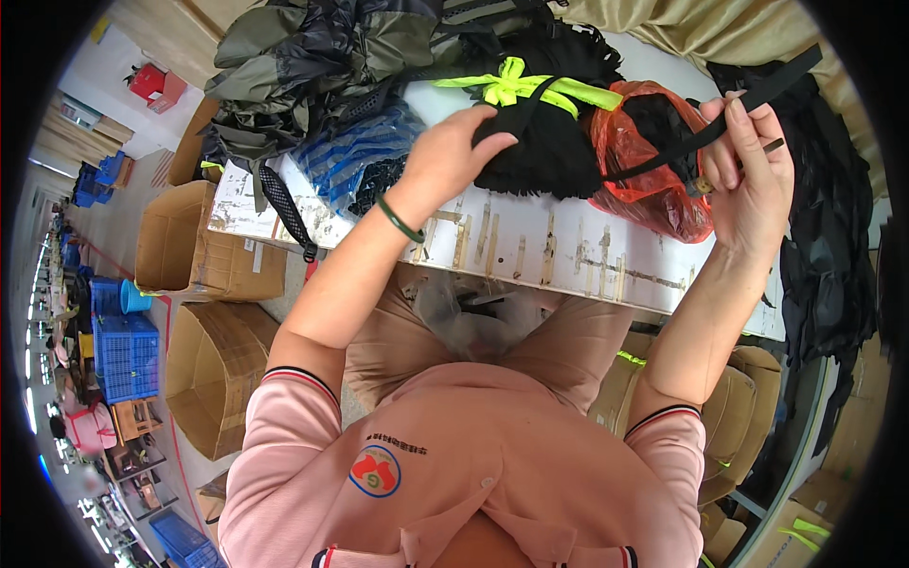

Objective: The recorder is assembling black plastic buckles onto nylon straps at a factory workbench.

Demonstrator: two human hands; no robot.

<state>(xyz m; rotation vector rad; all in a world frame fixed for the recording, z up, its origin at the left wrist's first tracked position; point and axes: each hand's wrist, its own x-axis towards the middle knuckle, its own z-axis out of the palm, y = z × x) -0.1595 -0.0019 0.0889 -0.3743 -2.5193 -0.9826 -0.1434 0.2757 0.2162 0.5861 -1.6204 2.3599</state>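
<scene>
My left hand (pixel 453 159) is at the left side of a black bundle with frayed edges (pixel 544 156) on the table, the black material between its thumb and forefinger. The other fingertips are hidden. A neon yellow ribbon (pixel 516 85) lies knotted across the bundle. From the bundle's right side a long black webbing strap (pixel 663 156) runs up to my right hand (pixel 748 161), raised and closed round it. The strap's free end sticks out past the fingers. A small dark tip and a brassy bit also show at this hand; I cannot make out what they belong to.
A red plastic bag (pixel 653 199) with dark contents sits between my hands. Dark bags (pixel 322 57) and blue striped plastic (pixel 355 151) lie to the left. Black fabric (pixel 828 218) hangs over the table's (pixel 587 251) right end. Cardboard boxes (pixel 222 369) stand left on the floor.
</scene>
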